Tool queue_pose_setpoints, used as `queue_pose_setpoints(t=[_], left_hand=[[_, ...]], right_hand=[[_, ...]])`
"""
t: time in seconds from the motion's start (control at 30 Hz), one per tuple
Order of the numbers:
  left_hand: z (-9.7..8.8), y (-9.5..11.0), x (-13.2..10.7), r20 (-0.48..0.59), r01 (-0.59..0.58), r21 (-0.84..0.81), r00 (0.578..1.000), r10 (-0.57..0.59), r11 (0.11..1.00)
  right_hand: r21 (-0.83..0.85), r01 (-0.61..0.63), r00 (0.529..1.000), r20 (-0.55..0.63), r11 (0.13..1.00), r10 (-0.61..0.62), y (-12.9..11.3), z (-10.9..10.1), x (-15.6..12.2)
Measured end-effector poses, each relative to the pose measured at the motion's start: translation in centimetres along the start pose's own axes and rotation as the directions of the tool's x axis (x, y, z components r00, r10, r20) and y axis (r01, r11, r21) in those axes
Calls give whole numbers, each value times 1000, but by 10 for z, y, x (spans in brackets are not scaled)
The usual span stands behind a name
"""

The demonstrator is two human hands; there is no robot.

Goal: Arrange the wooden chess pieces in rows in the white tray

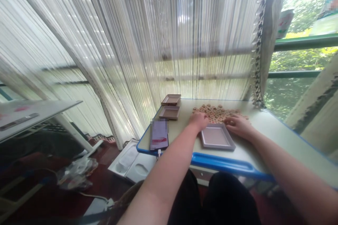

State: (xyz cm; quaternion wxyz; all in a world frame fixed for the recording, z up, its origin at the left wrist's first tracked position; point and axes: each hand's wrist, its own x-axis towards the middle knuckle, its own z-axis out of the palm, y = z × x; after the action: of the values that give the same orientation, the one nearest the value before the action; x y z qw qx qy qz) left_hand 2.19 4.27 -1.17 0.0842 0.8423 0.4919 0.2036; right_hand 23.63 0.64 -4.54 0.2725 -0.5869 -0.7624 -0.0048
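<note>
Many small round wooden discs [211, 111], some with reddish markings, lie in a loose spread across the far part of the table. At the near left side of the spread is my left hand [200, 120], its fingers curled together; whatever they hold is hidden. My right hand [239, 125] rests at the right side of the discs with thumb and fingers bent toward each other, and I cannot make out what is between them. Between my forearms, an open shallow square tray [218, 145] sits on the table, its visible bottom bare.
Two more shallow trays, a near one [169, 113] and a far one [171, 99], stand at the table's back left. A phone [159, 134] with a cable lies in front of them. The table [277, 147] has a blue trough [224, 163] along its near edge. A curtain [185, 42] hangs behind.
</note>
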Motion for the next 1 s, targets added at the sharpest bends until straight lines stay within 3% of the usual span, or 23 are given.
queue_pose_setpoints(t=[0.23, 0.33, 0.5, 0.73, 1.0], left_hand=[[-1, -3, 1, -149, 3, -32, 989, -8, 999], [-2, -2, 0, -152, 43, -7, 987, -44, 999], [-2, -1, -1, -154, 94, 10, 984, -91, 995], [-3, -1, -1, -150, 64, -12, 986, -66, 998], [-3, -2, -1, -143, 65, -14, 988, -67, 998]], right_hand=[[-7, -16, 998, -62, 1000, 15, -2, -5, 1], [12, -28, 994, -105, 1000, 29, -2, -5, 2], [-8, 21, 999, -44, 1000, -22, -1, -1, 1], [76, -140, 990, 38, 987, 138, -2, -3, 1], [212, -141, 972, -157, 967, 176, -10, -7, 1]])
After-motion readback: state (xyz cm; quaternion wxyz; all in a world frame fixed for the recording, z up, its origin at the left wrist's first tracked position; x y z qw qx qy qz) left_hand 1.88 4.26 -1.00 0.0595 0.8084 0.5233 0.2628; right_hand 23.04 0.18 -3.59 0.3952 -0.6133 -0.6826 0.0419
